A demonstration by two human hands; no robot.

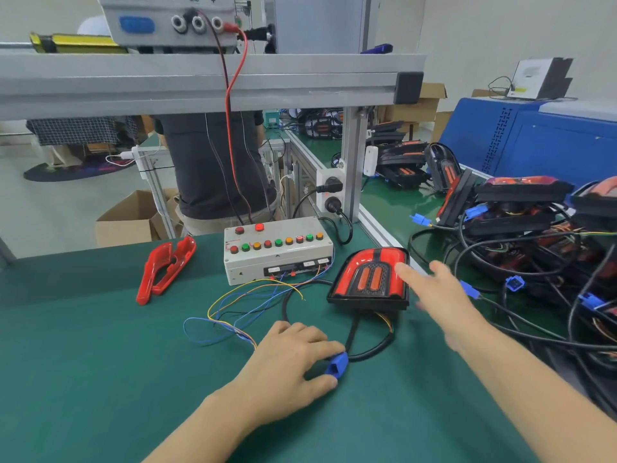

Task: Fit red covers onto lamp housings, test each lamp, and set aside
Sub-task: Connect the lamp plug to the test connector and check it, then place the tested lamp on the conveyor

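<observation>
A lamp (pixel 370 279) with its red cover fitted lies on the green mat (pixel 100 345), right of the test box (pixel 277 250). My right hand (pixel 437 295) hovers at the lamp's right edge with fingers stretched out and blurred. My left hand (pixel 293 359) pinches the blue connector (pixel 336 364) on the lamp's black cable (pixel 374 349), flat on the mat. Two loose red covers (pixel 165 267) lie to the left of the box.
Thin coloured wires (pixel 240 305) run from the test box toward my left hand. A pile of finished lamps (pixel 521 208) with black cables and blue plugs fills the right side. An aluminium frame post (pixel 354 168) with sockets stands behind the box. A person (pixel 217 168) stands beyond the bench.
</observation>
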